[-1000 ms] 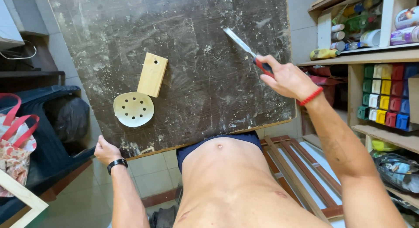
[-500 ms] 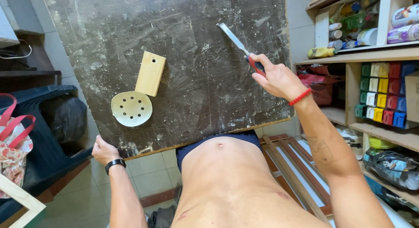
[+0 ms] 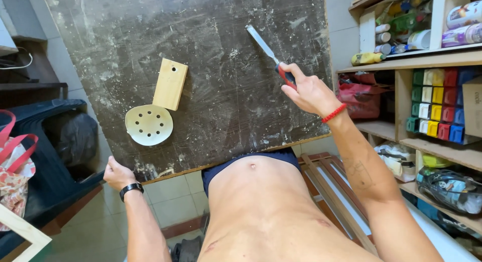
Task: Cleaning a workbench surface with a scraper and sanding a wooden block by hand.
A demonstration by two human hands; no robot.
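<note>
My right hand [image 3: 309, 91] grips a chisel [image 3: 266, 48] by its red-and-black handle, the flat steel blade pointing up and away over the dark, scratched work table [image 3: 226, 106]. A red cord bracelet sits on that wrist. My left hand [image 3: 118, 174], with a black watch on the wrist, is closed at the table's near-left edge. On the table's left part lies a small pale wooden block [image 3: 170, 84] with a hole near its top. A round white sanding disc [image 3: 148, 124] with several holes lies just below it, touching the block's lower end.
Wooden shelves [image 3: 427, 61] at the right hold bottles, cans and coloured boxes. A wooden slatted frame [image 3: 331, 181] leans below the table at right. A dark bin [image 3: 65, 136] and a red-handled bag [image 3: 15, 156] stand at the left. Tiled floor lies below.
My right hand has drifted slightly left and up with the chisel. My left hand has stayed at the table's edge. The block and disc have not moved.
</note>
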